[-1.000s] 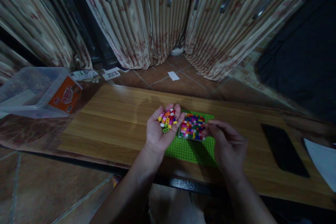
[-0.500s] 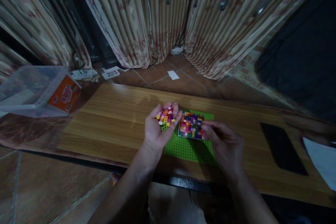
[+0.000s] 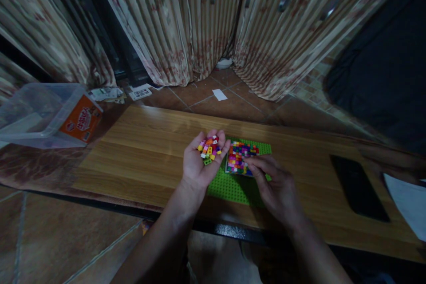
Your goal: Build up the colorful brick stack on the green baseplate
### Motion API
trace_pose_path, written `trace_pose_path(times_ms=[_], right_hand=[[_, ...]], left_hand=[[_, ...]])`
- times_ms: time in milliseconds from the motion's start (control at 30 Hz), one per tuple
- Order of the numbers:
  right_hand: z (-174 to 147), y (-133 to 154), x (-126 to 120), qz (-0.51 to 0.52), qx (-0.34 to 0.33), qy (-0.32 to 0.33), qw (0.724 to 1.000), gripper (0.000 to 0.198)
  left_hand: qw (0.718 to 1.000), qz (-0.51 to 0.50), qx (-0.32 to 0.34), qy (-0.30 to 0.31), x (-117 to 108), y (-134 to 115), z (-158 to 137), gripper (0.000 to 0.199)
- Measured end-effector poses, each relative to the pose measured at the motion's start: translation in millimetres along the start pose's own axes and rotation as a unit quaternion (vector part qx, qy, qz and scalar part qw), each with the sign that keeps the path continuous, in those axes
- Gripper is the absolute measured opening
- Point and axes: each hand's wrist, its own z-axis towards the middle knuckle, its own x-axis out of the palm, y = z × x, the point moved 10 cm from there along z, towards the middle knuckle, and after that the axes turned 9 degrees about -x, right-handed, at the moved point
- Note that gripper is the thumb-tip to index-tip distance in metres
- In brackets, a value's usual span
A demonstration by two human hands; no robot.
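Observation:
Several small multicoloured toy bricks (image 3: 209, 148) lie heaped in the cupped palm of my left hand (image 3: 195, 164). Just right of it, a square block of tightly packed bricks (image 3: 238, 153) rests on a green studded baseplate (image 3: 229, 191). My right hand (image 3: 278, 186) is over the right half of that block, thumb and forefinger pinched together at its surface. Whatever sits between those fingertips is hidden or too small to make out. The hand covers the block's lower right part.
The baseplate lies on a long wooden table (image 3: 149, 155). Toward the right end are a black flat phone-like slab (image 3: 359, 188) and white paper (image 3: 409, 204). A clear plastic bin (image 3: 40, 115) with an orange label stands off the left end. Striped curtains (image 3: 206, 26) hang behind.
My right hand has moved left, from the block's right edge to over its middle. My left hand and its bricks have stayed almost in place.

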Motion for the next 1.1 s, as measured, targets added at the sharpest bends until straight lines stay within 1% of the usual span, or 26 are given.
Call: trace_pose_path(times_ms=[233,367,633,800,967,1100], right_hand=[[0,0,4,-0.053,0.001,0.023,0.998,0.013],[0,-1,7,-0.074,0.006,0.036,0.997,0.013],[-5,-16,1,-0.081,0.052,-0.030,0.995,0.009],[-5,-15,1,-0.090,0.044,-0.031,0.995,0.009],[-4,-14,0,-0.075,0.024,-0.020,0.997,0.008],[-5,-21,-5,-0.060,0.046,-0.029,0.997,0.012]], left_hand=[[1.000,-0.001,-0.002,-0.010,-6,0,2,0.026],[1.000,-0.003,-0.001,-0.006,-5,0,2,0.029],[1.000,-0.001,-0.002,0.003,-2,1,1,0.029],[1.000,-0.002,-0.003,-0.001,-4,1,1,0.028],[1.000,-0.002,-0.001,-0.003,-4,-1,1,0.027],[1.000,0.003,0.002,-0.003,-3,-1,0,0.029]])
